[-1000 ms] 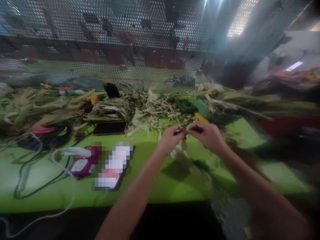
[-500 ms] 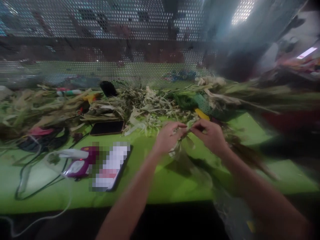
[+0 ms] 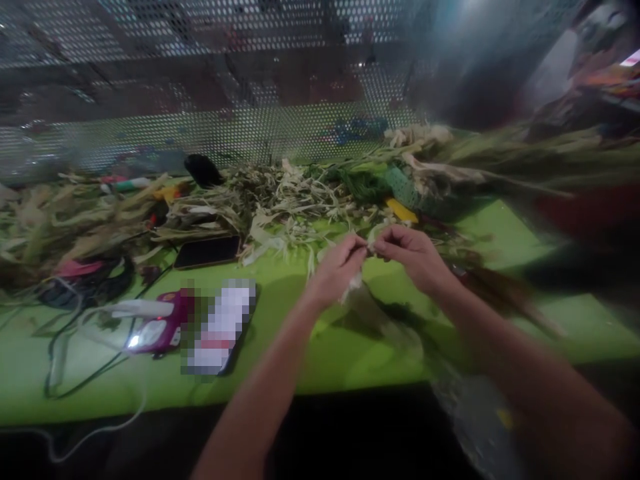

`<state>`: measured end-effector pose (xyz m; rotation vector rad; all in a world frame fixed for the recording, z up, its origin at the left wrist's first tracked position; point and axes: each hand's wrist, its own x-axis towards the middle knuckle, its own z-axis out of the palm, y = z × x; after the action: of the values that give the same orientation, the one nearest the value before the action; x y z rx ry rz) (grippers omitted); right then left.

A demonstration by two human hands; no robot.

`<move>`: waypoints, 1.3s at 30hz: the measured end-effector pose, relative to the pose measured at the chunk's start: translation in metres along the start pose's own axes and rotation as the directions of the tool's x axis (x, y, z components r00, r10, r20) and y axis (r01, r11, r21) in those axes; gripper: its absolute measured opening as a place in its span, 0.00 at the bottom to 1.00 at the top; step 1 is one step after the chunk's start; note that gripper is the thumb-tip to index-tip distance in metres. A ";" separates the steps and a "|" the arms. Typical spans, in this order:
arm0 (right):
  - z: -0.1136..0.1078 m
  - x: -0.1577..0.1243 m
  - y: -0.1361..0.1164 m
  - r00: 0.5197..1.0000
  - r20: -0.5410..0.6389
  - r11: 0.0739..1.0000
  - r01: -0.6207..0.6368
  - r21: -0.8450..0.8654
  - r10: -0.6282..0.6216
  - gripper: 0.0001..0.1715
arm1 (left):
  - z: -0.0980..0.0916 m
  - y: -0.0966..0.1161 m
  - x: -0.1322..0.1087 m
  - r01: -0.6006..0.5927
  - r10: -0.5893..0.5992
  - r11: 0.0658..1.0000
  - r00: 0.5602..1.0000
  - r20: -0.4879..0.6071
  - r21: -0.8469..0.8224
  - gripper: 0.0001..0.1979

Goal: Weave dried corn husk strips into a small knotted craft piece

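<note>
My left hand (image 3: pixel 337 267) is closed in a pinch on a pale, dry corn husk (image 3: pixel 383 321), whose translucent end hangs below the hands over the green tabletop. Fingertips of my right hand (image 3: pixel 413 257) meet those of the left and pinch a small whitish strip at the husk's upper end. The exact grip is blurred. Just beyond both hands lies a heap of shredded husk strips (image 3: pixel 300 193).
On the green table (image 3: pixel 340 370) lie a lit phone (image 3: pixel 223 327), a dark phone (image 3: pixel 207 252) and a purple power strip (image 3: pixel 167 327) with cables. Husk bundles (image 3: pixel 45 213) fill the left. A teal perforated container (image 3: pixel 403 187) and yellow object (image 3: pixel 401 210) sit behind my right hand.
The whole view has shifted slightly. My fingertips have drawn closer together at the husk's top, and the right-hand fingers have curled more. A bright light now shows on the power strip.
</note>
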<state>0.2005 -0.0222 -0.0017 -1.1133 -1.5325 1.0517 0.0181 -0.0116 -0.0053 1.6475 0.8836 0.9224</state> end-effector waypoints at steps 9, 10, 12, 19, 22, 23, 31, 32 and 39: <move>-0.013 0.005 -0.002 0.989 -0.146 0.995 0.017 -0.097 -0.031 0.17 | -0.022 0.004 -0.003 0.019 -0.025 0.998 0.995 -0.097 -0.067 0.11; -0.018 0.008 0.000 0.976 -0.213 0.991 0.017 -0.130 -0.045 0.16 | -0.030 0.003 -0.003 0.028 -0.040 0.996 0.989 -0.144 -0.087 0.11; -0.028 0.013 0.005 0.955 -0.287 0.979 0.012 -0.201 -0.070 0.15 | -0.046 0.000 -0.003 0.022 -0.047 0.994 0.967 -0.249 -0.104 0.11; -0.015 0.015 0.028 0.988 0.116 0.830 0.147 -0.538 -0.100 0.07 | -0.072 0.001 -0.004 0.072 -0.050 0.973 0.994 -0.102 0.221 0.09; 0.003 0.012 0.040 0.975 0.208 0.700 0.204 -0.684 -0.080 0.13 | -0.067 -0.004 -0.005 0.079 -0.104 0.925 0.993 0.050 0.372 0.07; 0.007 0.012 0.044 0.973 0.219 0.661 0.214 -0.719 -0.077 0.13 | -0.066 -0.006 -0.005 0.070 -0.116 0.908 0.990 0.086 0.414 0.07; 0.009 0.013 0.038 0.986 0.128 0.692 0.166 -0.703 -0.107 0.08 | -0.054 -0.004 -0.002 -0.052 0.106 0.842 0.992 -0.071 0.538 0.06; 0.008 0.011 0.034 0.990 0.108 0.732 0.138 -0.668 -0.088 0.08 | -0.050 -0.001 -0.001 -0.079 0.160 0.842 0.981 -0.109 0.534 0.07; 0.004 0.002 0.015 0.996 0.005 0.944 0.089 -0.317 -0.092 0.09 | -0.023 -0.012 0.003 -0.134 0.146 0.923 0.989 -0.005 0.360 0.08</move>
<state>0.1986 -0.0176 -0.0162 -1.2484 -1.7700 0.7516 -0.0027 0.0035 -0.0117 2.0361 1.0115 0.9249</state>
